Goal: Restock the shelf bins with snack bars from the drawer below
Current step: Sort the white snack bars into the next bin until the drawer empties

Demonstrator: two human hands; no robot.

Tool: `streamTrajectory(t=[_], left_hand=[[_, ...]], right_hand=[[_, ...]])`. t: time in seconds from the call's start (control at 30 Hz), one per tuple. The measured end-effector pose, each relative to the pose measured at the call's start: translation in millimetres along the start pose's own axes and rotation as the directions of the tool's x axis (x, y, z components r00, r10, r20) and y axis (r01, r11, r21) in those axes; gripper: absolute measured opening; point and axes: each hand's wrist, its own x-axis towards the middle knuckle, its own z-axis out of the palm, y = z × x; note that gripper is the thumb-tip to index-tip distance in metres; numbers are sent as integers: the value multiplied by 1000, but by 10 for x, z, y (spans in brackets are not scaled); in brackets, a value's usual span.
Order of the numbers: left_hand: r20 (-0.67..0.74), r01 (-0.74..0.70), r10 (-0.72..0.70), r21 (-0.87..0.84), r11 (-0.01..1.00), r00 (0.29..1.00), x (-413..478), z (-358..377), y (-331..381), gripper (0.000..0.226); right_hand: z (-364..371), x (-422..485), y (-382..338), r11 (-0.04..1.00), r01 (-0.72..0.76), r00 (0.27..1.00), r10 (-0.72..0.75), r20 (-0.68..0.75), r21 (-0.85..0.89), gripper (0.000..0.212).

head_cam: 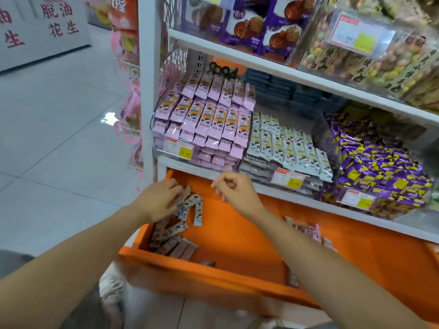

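Snack bars (190, 205) sit in the open orange drawer (237, 236) below the shelf bins; left hand (159, 200) closes on a fanned bunch. Right hand (235, 188) hovers w/ fingers loosely curled, holding nothing. Best to square the bunch before lifting, then match it to the grey-pack bin (288, 148), not the pink bin (202, 124).

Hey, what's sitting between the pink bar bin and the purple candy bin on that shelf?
In the head view, a clear bin of white-wrapped snack bars sits between the pink bar bin and the purple candy bin.

Glossy snack bars (190, 205); smooth, possibly metal drawer (237, 233).
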Motion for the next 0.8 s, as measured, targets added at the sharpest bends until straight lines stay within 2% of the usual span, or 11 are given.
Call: streamTrajectory(t=[0.1,0.17,0.27,0.43,0.5,0.6,0.73,0.8], left_hand=[[196,110,-125,86,990,973,-174,243,-165,59],[279,141,-168,113,984,946,-272,388,-284,68],[181,109,-111,19,994,977,-350,540,-373,74],[159,63,-49,-88,994,986,-382,637,-472,81],[128,34,-23,-85,996,992,-388,642,-515,77],[103,3,8,-104,995,995,-418,674,-564,71],[88,-1,12,-127,992,996,-413,693,-564,70],[95,14,-1,-135,991,996,-408,689,-577,69]], right_hand=[[352,32,374,996,-51,992,58,108,-67,22],[604,124,673,989,-100,975,119,189,-105,19],[875,223,1029,968,-195,933,233,276,-157,11],[1436,435,1583,879,-408,782,475,404,-245,41],[1620,502,1693,851,-484,737,522,429,-204,49],[1851,587,1871,808,-578,708,567,421,-117,61],[2038,658,1966,785,-610,728,609,315,-108,46],[2058,660,1949,751,-653,705,649,285,-97,38]])
